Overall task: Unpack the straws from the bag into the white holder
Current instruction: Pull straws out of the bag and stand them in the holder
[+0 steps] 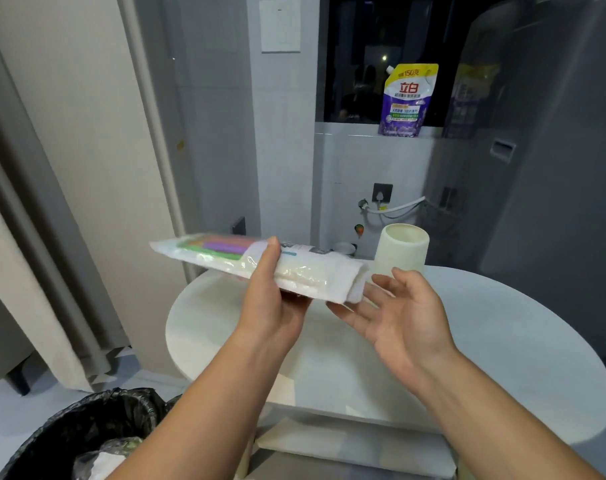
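My left hand (272, 303) grips a long clear plastic bag of straws (225, 254) around its middle and holds it level above the round white table (502, 358). Green, purple and orange straws show through the bag's left end. Its right end looks white and crumpled. My right hand (398, 317) is open, palm up, with fingers spread just under and beside the bag's right end; whether it touches the bag I cannot tell. The white cylindrical holder (402, 251) stands upright at the table's far edge, behind my right hand, with its mouth open.
A bin lined with a black bag (83, 434) stands on the floor at the lower left, with wrappers inside. A purple detergent pouch (407, 102) sits on the window ledge. A beige curtain (52, 168) hangs at the left. A grey appliance (554, 168) stands at the right.
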Motion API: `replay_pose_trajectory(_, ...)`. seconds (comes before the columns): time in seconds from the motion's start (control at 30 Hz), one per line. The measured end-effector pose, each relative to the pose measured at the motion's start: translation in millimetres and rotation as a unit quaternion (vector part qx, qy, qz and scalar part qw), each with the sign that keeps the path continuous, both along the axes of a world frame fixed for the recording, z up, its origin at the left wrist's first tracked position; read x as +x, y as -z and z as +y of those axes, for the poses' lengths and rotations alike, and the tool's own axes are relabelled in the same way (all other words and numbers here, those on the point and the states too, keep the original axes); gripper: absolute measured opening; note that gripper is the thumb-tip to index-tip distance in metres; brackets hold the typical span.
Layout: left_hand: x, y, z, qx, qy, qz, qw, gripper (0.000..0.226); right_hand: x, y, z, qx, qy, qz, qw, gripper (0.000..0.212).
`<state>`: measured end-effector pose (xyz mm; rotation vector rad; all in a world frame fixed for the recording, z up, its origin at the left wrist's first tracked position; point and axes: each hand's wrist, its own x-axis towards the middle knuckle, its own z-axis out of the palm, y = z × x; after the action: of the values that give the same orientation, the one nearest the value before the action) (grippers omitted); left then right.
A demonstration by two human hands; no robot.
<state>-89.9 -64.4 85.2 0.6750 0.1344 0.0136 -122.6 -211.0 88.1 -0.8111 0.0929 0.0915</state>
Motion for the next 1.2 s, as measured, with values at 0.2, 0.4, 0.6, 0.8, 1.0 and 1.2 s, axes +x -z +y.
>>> replay_pose_trajectory(0.2,5,2,-15,0.198,-0.076,-0.115,0.970,0.061,13,10,0,0.060,-0.006,0.126,0.990,0.060)
replay_pose_trajectory(0.4,6,2,-25,0.328,-0.098,-0.205,0.917,0.065,19,18,-1,0.088,-0.004,0.169,0.982,0.058)
replay_pose_trajectory(0.6,16,3,-25,0.235,-0.121,-0.144,0.954,0.057,26,22,-3,-0.070,0.062,0.133,0.987,0.037)
replay_pose_trajectory(0.8,26,9,-15,0.146,-0.132,-0.060,0.979,0.026,23,21,-12,-0.365,0.111,0.024,0.924,0.036)
replay_pose_trajectory(1.0,21,10,-14,0.109,-0.139,-0.023,0.984,0.048,24,19,-15,-0.288,0.101,-0.019,0.952,0.019)
replay_pose_trajectory(1.2,19,10,-6,0.095,-0.140,-0.012,0.986,0.036,19,18,-14,-0.291,0.068,-0.055,0.953,0.015)
